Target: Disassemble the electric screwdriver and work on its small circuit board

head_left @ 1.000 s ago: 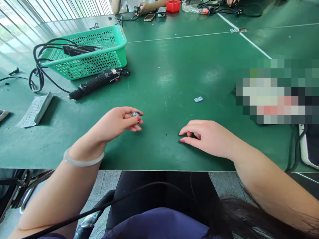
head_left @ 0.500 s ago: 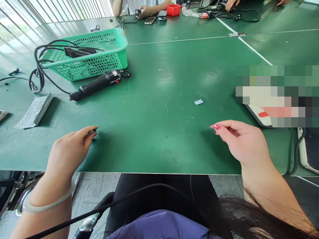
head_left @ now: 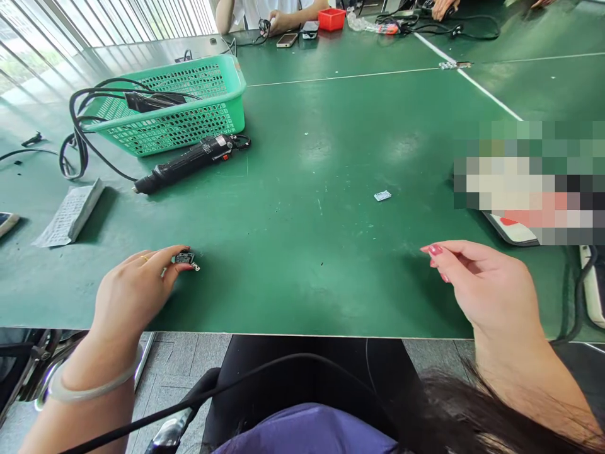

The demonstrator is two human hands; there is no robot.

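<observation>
My left hand [head_left: 137, 287] is closed in a pinch above the near left of the table. Between its thumb and fingers is a small dark electronic part [head_left: 184, 257] with a shiny metal tab at its lower end. Out to the right, my right hand [head_left: 496, 284] also has its thumb and fingertips pressed together. Whatever may be between those fingertips is too small to make out. A small whitish label-like piece [head_left: 382, 196] lies on the table between the hands, farther back. Beyond my left hand lies a black electric screwdriver [head_left: 189, 162], touching neither hand.
On the green table [head_left: 293, 252] stands a green plastic basket [head_left: 189, 116] with black cables. A crumpled paper packet [head_left: 70, 214] lies at left. A partly blurred flat object [head_left: 515, 230] is at right. Across the table are a red tray [head_left: 331, 19], phones and other people's hands.
My left hand has turned slightly, so more of the small dark part shows. My right hand has moved a little right and nearer to me. The view has shifted slightly.
</observation>
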